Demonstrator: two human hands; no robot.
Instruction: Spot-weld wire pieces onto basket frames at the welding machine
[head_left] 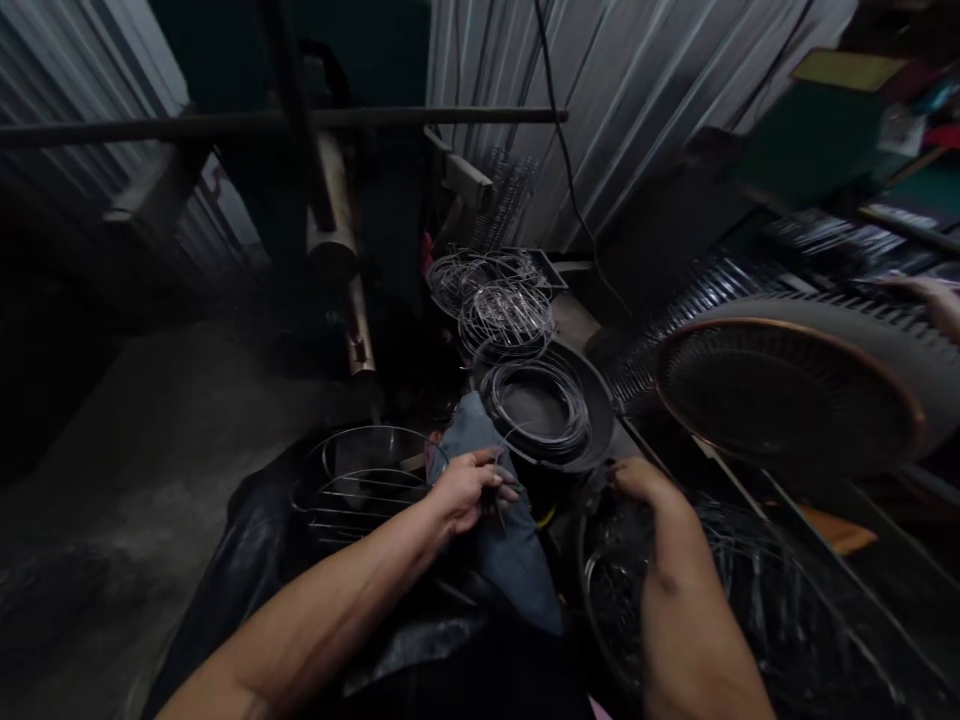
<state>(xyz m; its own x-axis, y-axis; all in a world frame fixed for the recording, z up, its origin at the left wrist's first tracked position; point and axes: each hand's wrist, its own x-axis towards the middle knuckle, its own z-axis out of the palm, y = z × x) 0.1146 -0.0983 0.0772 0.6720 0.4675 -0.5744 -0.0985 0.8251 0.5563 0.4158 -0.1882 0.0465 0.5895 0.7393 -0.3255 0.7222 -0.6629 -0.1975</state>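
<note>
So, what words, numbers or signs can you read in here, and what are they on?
There are none I can read.
Coil of wire and the dark pan around it: no words show.
Green box: too blurred to make out any letters.
Pale panel: faint reddish marks, too small and blurred to tell if they're writing.

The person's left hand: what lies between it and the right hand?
In the head view: blue-grey cloth below the left hand, then a gap too dark to make out before the right hand.
</note>
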